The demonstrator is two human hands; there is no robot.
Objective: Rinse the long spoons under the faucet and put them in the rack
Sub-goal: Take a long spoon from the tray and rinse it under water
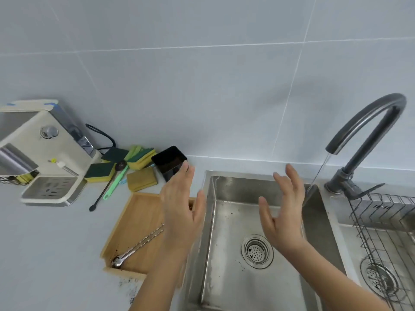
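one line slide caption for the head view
Both hands, left and right, open above the sink; faucet running, long spoons lie in the wooden tray.

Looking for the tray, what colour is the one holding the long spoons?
Light wooden tan tray, head view.

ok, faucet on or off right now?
On. A thin stream of water runs from the faucet spout down into the sink, passing just behind the right hand.

No readable text, labels, brands or numbers anywhere in view.
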